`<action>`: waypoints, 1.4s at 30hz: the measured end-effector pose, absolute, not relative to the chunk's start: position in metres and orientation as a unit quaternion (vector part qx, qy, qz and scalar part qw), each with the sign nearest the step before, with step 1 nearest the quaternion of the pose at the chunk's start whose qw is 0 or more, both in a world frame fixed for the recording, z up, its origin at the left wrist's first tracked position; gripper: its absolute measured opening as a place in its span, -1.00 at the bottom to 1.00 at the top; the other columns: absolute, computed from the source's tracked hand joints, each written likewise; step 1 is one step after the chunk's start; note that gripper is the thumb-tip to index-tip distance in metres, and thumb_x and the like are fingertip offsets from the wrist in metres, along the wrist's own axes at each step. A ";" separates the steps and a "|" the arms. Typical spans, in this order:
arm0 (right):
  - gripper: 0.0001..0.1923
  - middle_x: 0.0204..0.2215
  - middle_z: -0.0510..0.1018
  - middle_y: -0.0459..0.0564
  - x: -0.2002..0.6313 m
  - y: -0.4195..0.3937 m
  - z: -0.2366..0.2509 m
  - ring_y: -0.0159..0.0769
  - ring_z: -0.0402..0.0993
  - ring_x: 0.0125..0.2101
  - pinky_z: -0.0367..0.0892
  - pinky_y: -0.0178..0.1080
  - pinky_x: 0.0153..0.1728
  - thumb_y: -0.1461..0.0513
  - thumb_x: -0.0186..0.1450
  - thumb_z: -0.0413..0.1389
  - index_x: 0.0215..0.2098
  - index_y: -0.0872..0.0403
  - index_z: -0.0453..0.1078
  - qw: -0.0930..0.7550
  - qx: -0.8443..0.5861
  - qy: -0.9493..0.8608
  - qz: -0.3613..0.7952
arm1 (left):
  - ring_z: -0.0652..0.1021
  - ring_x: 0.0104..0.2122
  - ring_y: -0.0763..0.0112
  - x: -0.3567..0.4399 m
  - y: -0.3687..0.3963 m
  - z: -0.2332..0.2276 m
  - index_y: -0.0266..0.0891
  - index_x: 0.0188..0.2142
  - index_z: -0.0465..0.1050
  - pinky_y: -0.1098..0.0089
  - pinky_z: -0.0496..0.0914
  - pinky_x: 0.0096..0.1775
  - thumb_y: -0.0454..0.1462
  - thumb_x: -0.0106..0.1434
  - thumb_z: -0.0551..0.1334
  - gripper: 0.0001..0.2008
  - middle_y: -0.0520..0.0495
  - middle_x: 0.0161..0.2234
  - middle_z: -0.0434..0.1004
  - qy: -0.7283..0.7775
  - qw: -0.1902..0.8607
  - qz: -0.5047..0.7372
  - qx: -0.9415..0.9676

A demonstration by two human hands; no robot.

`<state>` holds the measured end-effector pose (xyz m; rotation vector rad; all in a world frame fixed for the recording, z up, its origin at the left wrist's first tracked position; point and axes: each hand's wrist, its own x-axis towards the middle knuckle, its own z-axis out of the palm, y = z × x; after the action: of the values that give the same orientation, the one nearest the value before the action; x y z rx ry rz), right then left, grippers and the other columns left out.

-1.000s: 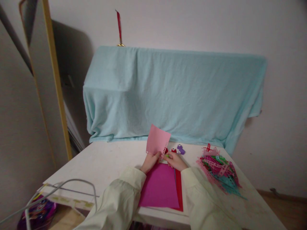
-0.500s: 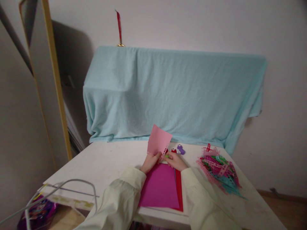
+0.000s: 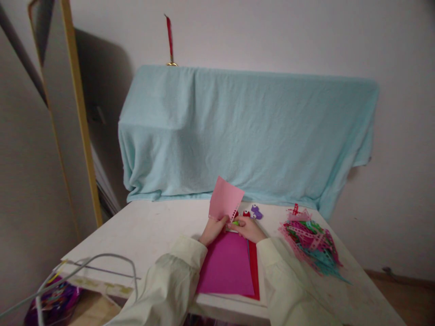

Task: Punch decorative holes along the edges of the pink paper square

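1. The left hand (image 3: 213, 230) reaches forward over the white table (image 3: 146, 231), fingers pinched on the lower edge of an upright pink paper (image 3: 225, 199).
2. The right hand (image 3: 249, 227) lies beside it, fingers curled around a small green tool (image 3: 235, 222) at the paper's punched edge.

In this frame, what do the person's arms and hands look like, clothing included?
Both arms are covered to the wrist by loose, pale cream long sleeves: the left sleeve and the right sleeve, each gathered into a cuff. The fabric looks soft and wrinkled, with no visible print or markings. The left hand and right hand are bare: no gloves, and no rings or watch can be made out.
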<state>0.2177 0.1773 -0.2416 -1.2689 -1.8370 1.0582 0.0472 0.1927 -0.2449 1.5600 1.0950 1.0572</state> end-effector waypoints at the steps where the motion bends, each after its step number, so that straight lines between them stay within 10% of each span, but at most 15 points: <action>1: -0.59 -0.72 0.28 -0.21 0.218 0.177 -0.241 -0.48 0.18 -0.71 -0.04 -0.41 -0.72 -0.09 0.14 0.11 -0.38 0.10 0.39 0.329 -0.484 -0.703 0.404 | 0.31 -0.68 0.49 0.047 0.192 -0.244 -0.23 -0.59 0.27 0.47 0.19 -0.56 -0.16 0.19 0.07 -0.71 0.10 -0.73 0.24 0.447 0.464 0.430 0.632; 42: -0.64 -0.68 0.36 -0.22 0.216 0.178 -0.246 -0.46 0.28 -0.69 0.05 -0.42 -0.67 -0.06 0.19 0.09 -0.37 0.05 0.18 0.337 -0.542 -0.684 0.352 | 0.33 -0.68 0.48 0.049 0.191 -0.241 -0.25 -0.53 0.30 0.46 0.19 -0.58 -0.13 0.19 0.08 -0.73 0.08 -0.70 0.29 0.448 0.486 0.425 0.618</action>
<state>0.2160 0.1783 -0.2464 -1.4138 -1.7838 0.9171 0.0493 0.1915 -0.2408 1.5036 1.0891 1.0347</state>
